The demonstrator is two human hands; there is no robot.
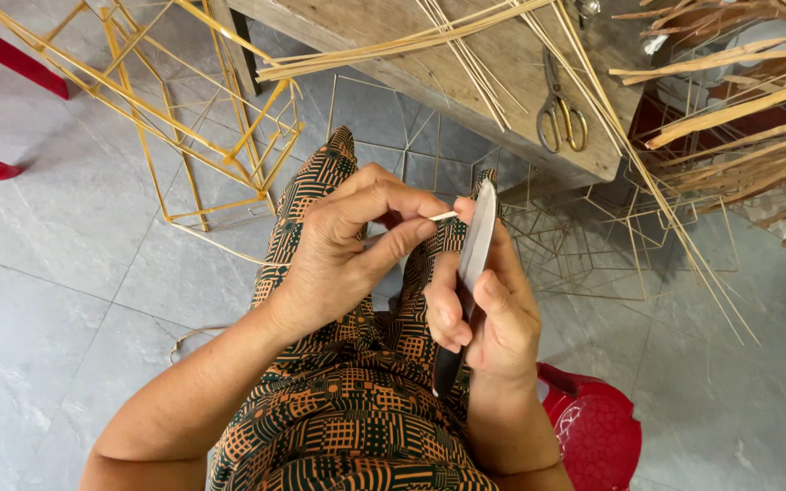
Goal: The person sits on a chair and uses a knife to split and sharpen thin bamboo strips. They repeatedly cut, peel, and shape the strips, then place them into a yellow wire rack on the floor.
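My right hand (484,314) grips a knife (475,250) with a long grey blade pointing away from me and a dark handle running down past my palm. My left hand (347,245) pinches a short, thin bamboo sliver (443,216) between thumb and fingers, its tip resting against the blade near my right thumb. Both hands are over my lap, which is covered by orange and black patterned cloth (347,400).
A wooden table (502,64) ahead carries long bamboo strips (384,45) and scissors (559,109). Yellow bamboo frames (202,109) stand on the grey tiled floor at left, thin wire-like frames (593,236) at right. A red plastic stool (593,432) is under me.
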